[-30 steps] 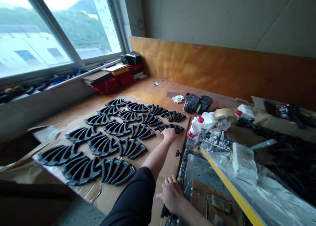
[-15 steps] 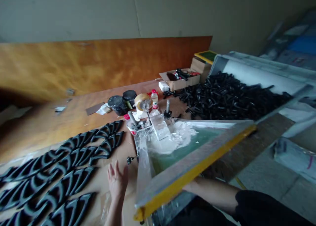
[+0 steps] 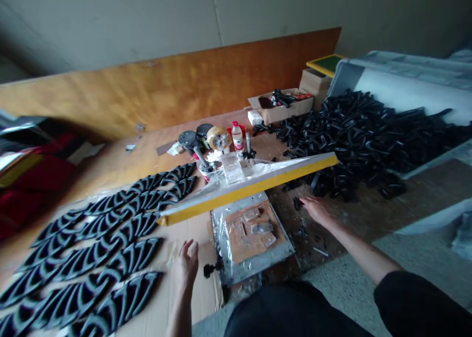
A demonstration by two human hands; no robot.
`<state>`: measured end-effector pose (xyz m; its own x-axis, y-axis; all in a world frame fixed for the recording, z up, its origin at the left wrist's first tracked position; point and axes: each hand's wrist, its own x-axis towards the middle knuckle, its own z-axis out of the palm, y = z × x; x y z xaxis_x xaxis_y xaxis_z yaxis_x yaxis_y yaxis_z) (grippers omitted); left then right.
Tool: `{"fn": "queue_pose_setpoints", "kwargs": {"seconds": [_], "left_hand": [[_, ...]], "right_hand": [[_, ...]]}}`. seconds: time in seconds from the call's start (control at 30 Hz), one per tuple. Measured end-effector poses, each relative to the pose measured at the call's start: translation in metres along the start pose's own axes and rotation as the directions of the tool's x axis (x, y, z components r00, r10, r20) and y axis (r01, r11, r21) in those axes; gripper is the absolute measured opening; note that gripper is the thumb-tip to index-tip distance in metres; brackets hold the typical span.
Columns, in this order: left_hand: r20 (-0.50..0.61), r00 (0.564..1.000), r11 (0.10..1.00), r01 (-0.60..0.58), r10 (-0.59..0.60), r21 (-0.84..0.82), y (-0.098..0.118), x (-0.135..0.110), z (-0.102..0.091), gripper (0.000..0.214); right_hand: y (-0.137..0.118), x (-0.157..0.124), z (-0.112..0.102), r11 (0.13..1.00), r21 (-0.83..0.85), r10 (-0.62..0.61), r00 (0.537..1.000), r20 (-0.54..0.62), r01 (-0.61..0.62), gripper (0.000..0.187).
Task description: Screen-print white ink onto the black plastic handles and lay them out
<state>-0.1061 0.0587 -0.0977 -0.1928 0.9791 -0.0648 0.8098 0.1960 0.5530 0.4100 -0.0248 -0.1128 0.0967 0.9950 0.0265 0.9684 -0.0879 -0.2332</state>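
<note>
My left hand (image 3: 185,264) hangs open over brown cardboard (image 3: 195,288), fingers apart, just right of rows of black arched moulded pieces (image 3: 96,251). My right hand (image 3: 315,210) reaches down, fingers spread, over a wooden bench, close to a small black piece (image 3: 297,203) and holding nothing I can see. Between my hands, a yellow-edged screen-printing frame (image 3: 247,185) stands raised and nearly edge-on, with clear film on it. Beneath it lies a grey metal print bed (image 3: 250,238) with a brown pad carrying small clear pieces.
A large heap of black pieces (image 3: 354,140) spreads right of the frame, before a white trough (image 3: 409,89). Behind stand a tape roll (image 3: 219,138), a plastic bottle (image 3: 238,136), black tins (image 3: 191,140) and a cardboard box (image 3: 282,105). Red packages (image 3: 33,180) lie far left.
The yellow-edged frame has swung up off the print bed, uncovering it. My right hand has come away from the frame and moved to the bench. The view has shifted.
</note>
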Motion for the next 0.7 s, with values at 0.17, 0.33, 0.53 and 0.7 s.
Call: {"fn": "queue_pose_setpoints", "kwargs": {"seconds": [0.17, 0.33, 0.53, 0.7], "left_hand": [[-0.007, 0.998, 0.929, 0.049, -0.056, -0.367, 0.070, -0.014, -0.009, 0.042], [-0.162, 0.984, 0.695, -0.165, 0.070, -0.700, 0.152, -0.005, -0.044, 0.040], [-0.183, 0.962, 0.505, -0.262, 0.202, -0.822, 0.228, -0.012, -0.090, 0.046], [-0.034, 0.984, 0.574, -0.130, 0.175, -0.808, 0.211, -0.048, -0.085, 0.057]], "right_hand": [[-0.112, 0.024, -0.005, 0.894, 0.164, -0.397, 0.906, -0.146, 0.418, 0.039], [-0.179, 0.037, -0.006, 0.745, 0.076, -0.655, 0.748, -0.108, 0.663, 0.023], [-0.176, 0.028, -0.006, 0.765, -0.020, -0.640, 0.756, -0.138, 0.644, 0.032], [-0.135, 0.040, -0.029, 0.765, -0.245, -0.641, 0.673, -0.368, 0.595, 0.030]]}}
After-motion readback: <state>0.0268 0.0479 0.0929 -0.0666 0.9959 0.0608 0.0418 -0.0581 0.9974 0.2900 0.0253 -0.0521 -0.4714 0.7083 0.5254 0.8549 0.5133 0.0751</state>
